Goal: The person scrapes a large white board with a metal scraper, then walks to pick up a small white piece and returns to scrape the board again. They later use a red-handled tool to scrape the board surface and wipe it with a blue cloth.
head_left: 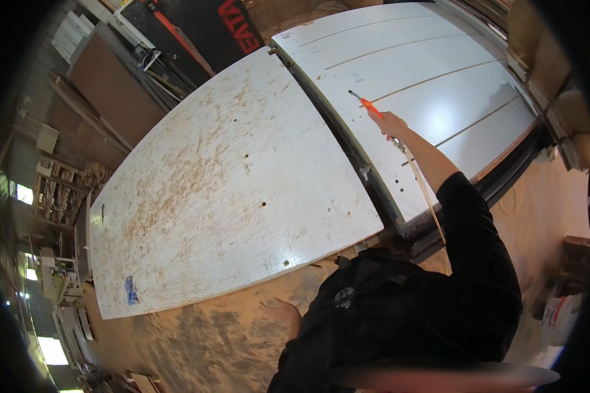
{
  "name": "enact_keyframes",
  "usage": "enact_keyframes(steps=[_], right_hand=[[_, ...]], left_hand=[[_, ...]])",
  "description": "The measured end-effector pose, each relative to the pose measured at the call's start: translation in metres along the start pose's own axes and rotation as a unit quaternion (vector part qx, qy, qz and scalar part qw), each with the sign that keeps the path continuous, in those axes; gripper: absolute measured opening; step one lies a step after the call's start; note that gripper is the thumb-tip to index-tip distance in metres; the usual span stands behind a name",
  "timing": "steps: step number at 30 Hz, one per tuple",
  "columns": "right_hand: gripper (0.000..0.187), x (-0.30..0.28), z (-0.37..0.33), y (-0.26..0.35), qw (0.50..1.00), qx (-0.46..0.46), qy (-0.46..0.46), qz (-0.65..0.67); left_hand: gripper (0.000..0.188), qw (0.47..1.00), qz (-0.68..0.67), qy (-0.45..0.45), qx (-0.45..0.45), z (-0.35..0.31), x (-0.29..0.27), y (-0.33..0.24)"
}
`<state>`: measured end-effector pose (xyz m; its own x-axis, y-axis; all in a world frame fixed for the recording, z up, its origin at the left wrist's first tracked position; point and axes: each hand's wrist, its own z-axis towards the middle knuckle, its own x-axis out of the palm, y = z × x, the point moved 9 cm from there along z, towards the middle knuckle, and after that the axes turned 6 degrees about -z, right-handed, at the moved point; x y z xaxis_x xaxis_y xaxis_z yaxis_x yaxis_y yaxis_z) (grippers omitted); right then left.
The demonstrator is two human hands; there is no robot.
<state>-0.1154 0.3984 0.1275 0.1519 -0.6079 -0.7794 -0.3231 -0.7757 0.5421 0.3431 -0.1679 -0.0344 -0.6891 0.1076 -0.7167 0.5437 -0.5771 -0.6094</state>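
My right hand is wrapped round an orange air blow gun, its thin dark nozzle pointing to the far left. A pale hose runs from the gun back down beside my forearm. Below the gun lies a smooth white board with several long grooves and small holes. My left hand hangs low near my body, fingers apart and holding nothing. It is just off the near edge of a second white board, which is streaked with brown dust and has a few dark holes.
A dark gap with a rail separates the boards. Blue material lies at the left board's near corner. Sheet panels lean at the far left. Sawdust covers the floor, and a white bag stands at the right.
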Motion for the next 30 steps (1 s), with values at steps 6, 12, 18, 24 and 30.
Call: enact_keyframes(steps=[6, 12, 18, 24, 30], right_hand=[[0.068, 0.023, 0.094, 0.040, 0.999, -0.018, 0.043, -0.019], [0.072, 0.042, 0.164, 0.057, 0.996, 0.010, 0.066, -0.055], [0.075, 0.039, 0.204, 0.062, 0.997, -0.003, 0.032, -0.064], [0.069, 0.042, 0.224, 0.052, 1.000, 0.014, -0.002, 0.014], [0.066, 0.108, 0.180, 0.063, 0.850, 0.055, 0.181, 0.492]], left_hand=[[0.064, 0.990, 0.015, 0.102, 0.093, 0.034, 0.045, -0.110], [0.062, 0.976, 0.064, 0.201, 0.061, 0.013, 0.082, -0.133], [0.061, 0.967, 0.067, 0.239, 0.064, 0.010, 0.087, -0.132], [0.061, 0.967, 0.087, 0.237, 0.043, 0.012, 0.076, -0.132], [0.062, 0.977, 0.067, 0.195, 0.054, 0.018, 0.075, -0.150]])
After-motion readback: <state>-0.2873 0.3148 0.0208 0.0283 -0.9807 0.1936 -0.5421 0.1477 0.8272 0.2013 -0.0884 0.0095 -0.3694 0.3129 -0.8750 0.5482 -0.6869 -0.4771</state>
